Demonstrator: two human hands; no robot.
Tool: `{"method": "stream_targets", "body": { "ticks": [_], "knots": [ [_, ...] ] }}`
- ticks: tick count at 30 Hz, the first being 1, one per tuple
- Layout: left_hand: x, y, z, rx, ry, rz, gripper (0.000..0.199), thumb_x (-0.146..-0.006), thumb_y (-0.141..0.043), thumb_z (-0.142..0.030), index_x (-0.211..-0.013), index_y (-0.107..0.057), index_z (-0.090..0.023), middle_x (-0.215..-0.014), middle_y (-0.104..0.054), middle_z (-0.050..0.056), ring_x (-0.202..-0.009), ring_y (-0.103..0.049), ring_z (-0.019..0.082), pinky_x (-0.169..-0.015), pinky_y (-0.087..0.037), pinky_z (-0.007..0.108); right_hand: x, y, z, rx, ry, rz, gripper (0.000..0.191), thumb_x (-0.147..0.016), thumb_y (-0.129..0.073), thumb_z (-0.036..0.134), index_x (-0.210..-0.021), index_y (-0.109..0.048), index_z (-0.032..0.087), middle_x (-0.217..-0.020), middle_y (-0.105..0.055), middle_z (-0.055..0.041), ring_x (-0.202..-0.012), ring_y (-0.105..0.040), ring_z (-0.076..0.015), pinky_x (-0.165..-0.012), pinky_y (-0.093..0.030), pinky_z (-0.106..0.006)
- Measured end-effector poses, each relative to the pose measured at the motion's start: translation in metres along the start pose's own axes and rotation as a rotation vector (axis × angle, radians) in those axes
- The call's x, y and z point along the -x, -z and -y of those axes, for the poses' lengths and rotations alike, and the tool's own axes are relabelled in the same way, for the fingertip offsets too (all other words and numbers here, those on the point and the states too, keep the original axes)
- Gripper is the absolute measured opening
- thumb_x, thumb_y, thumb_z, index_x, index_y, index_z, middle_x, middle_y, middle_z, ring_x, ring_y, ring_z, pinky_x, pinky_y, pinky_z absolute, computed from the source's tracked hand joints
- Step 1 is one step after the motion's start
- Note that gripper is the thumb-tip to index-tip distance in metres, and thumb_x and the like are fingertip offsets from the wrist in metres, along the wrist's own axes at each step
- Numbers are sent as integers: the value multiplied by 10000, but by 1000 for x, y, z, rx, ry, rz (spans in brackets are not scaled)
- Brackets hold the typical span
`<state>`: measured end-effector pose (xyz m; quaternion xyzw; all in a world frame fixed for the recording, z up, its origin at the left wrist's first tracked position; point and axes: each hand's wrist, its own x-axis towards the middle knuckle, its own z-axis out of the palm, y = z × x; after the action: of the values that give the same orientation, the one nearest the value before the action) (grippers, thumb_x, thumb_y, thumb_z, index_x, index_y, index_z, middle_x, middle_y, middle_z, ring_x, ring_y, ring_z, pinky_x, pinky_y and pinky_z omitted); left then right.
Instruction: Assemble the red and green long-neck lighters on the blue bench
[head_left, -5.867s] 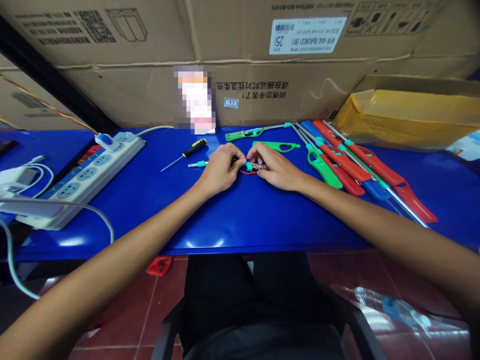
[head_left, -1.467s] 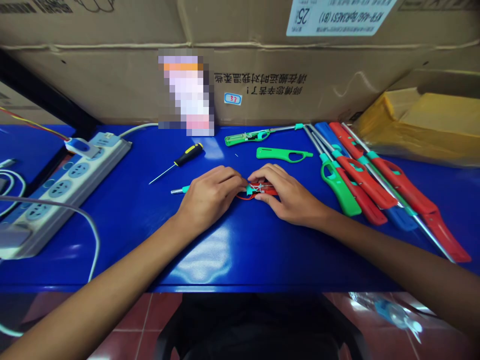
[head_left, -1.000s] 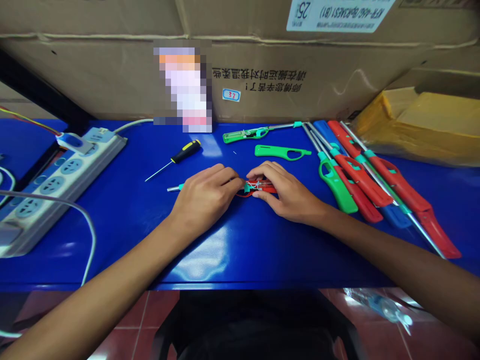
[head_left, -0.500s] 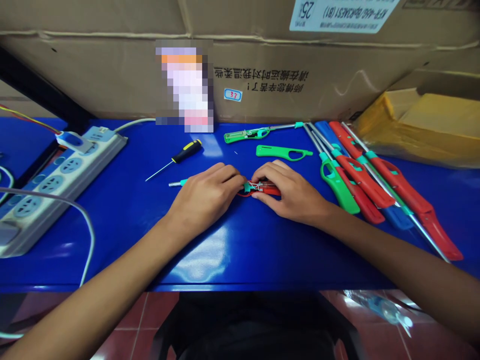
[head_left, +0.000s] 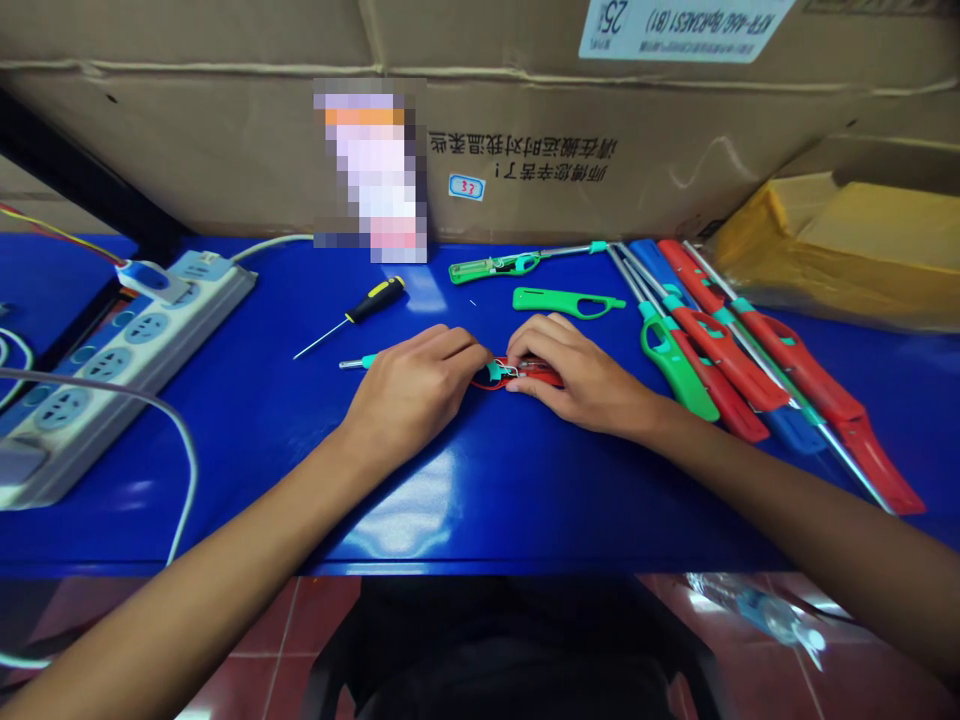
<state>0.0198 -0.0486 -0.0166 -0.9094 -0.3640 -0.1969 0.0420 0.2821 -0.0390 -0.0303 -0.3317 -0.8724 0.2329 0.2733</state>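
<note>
Both hands work on a red long-nosed gas lighter [head_left: 491, 376] whose casing is open, with its wires and a teal trigger part showing. My left hand [head_left: 420, 385] is closed over its nozzle side; the metal tip pokes out to the left. My right hand [head_left: 566, 370] grips the red handle end between thumb and fingers. Just beyond lie a green half shell [head_left: 551, 301] and an opened green lighter [head_left: 476, 271] with its inner parts exposed. A black and yellow screwdriver [head_left: 379, 298] rests beyond my left hand.
Several red, green and blue lighters [head_left: 795, 365] lie in a pile on the right. A white power strip [head_left: 142, 350] with cables takes up the left side. A large cardboard box [head_left: 525, 110] stands along the back, with a taped carton [head_left: 862, 250] at the right.
The hands stay on the red lighter. The fingers of my right hand have shifted slightly, and a little more of the teal part and red rim shows between the hands.
</note>
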Motion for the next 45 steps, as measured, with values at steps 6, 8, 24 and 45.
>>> {"method": "stream_targets", "body": {
  "ticks": [6, 8, 24, 45],
  "knots": [
    [-1, 0, 1, 33, -1, 8, 232, -1134, -585, -133, -1166, -810, -180, -1066, -811, 57, -969, -753, 212, -814, -636, 331, -1, -2, 6, 73, -27, 66, 60, -1143, -612, 253, -1123, -556, 262, -1198, -638, -108, -1139, -565, -314, -1019, -508, -486],
    [-1, 0, 0, 27, -3, 5, 239, -1134, -583, -128, -1162, -815, -179, -1053, -809, 54, -956, -751, 214, -807, -632, 334, -1, -3, 5, 92, -22, 72, 59, -1151, -595, 261, -1117, -547, 260, -1194, -630, -111, -1135, -557, -315, -1018, -506, -491],
    [-2, -2, 0, 46, 13, 27, 245, -1129, -570, -126, -1150, -806, -188, -1059, -801, 59, -979, -744, 214, -833, -629, 331, 0, -4, 3, 56, -44, 46, 127, -1124, -638, 264, -1164, -517, 268, -1210, -623, -110, -1166, -575, -322, -1038, -529, -513],
    [-3, 0, 8, 10, -48, 30, 217, -1179, -573, -281, -1194, -776, -205, -1070, -768, 63, -975, -681, 218, -807, -581, 337, 1, 0, 5, 9, -35, 52, 181, -1103, -649, 266, -1265, -571, 279, -1284, -661, -118, -1254, -591, -343, -1088, -524, -557]
  ]
}}
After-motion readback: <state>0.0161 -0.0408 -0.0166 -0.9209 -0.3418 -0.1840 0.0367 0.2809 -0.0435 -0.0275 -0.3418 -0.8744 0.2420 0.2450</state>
